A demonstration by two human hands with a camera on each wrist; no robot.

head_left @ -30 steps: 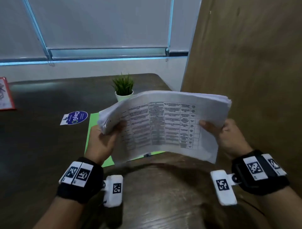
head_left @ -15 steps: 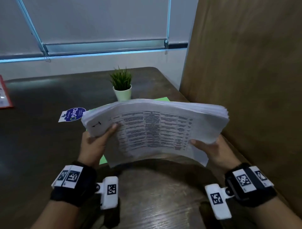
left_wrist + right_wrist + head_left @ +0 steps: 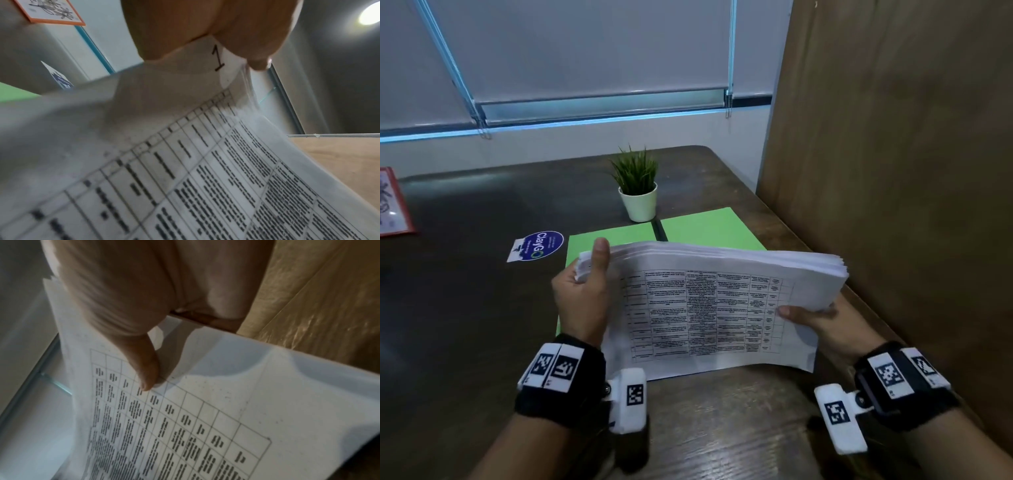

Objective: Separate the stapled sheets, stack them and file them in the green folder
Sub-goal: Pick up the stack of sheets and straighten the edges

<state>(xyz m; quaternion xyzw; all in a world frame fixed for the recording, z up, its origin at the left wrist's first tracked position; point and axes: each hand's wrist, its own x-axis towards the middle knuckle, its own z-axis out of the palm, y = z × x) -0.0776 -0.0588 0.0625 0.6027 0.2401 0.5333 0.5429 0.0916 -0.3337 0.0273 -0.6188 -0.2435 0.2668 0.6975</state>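
A thick stack of white sheets [image 3: 709, 301] printed with a table hangs in the air over the table's near right part. My left hand [image 3: 585, 284] grips its left corner, thumb on top. In the left wrist view the sheets [image 3: 185, 162] show a handwritten "1" at the corner that the left hand [image 3: 205, 29] pinches. My right hand [image 3: 811, 317] holds the right edge, thumb on the top sheet [image 3: 205, 418]; the right hand [image 3: 133, 313] has its other fingers underneath. The green folder [image 3: 705, 228] lies open on the table behind the stack, partly hidden by it.
A small potted plant [image 3: 637, 192] stands just behind the folder. A blue round sticker [image 3: 537, 245] lies left of the folder. A red-framed card [image 3: 392, 205] sits at the far left edge. A wooden partition [image 3: 893, 171] walls off the right side.
The stack has tipped flatter and come lower and toward me. My left hand slid up to the stack's far left corner. More of the green folder shows behind it.
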